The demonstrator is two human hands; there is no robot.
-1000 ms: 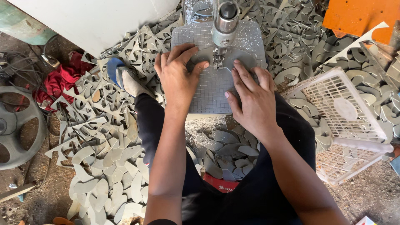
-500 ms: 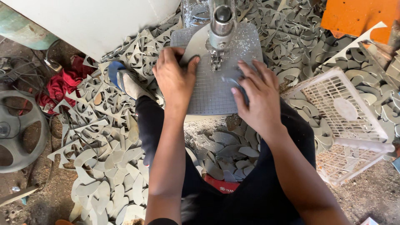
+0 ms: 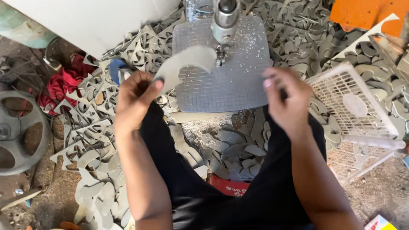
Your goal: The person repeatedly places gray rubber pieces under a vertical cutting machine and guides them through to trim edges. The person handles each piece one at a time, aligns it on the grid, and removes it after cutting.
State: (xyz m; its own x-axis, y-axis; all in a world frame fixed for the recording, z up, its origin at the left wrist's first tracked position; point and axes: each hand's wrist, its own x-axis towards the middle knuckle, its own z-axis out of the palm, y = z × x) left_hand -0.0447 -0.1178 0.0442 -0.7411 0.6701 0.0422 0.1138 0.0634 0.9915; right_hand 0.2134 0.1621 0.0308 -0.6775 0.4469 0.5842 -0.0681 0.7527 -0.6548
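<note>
My left hand (image 3: 135, 99) pinches a curved grey offcut (image 3: 184, 64) at centre frame; my blurred right hand (image 3: 286, 97) seems closed on a piece. The saw table (image 3: 230, 85) lies bare: this cut looks finished.

A dirt floor (image 3: 375, 200) is seen, strewn almost everywhere with grey cut-out scraps (image 3: 85, 140). A white panel (image 3: 93, 21) is set along the upper left. A grey wheel (image 3: 17, 132) is laid at the left edge, with red cloth (image 3: 59, 85) bunched near it. An orange board (image 3: 366, 12) is placed at the upper right. Daylight is cast evenly.
</note>
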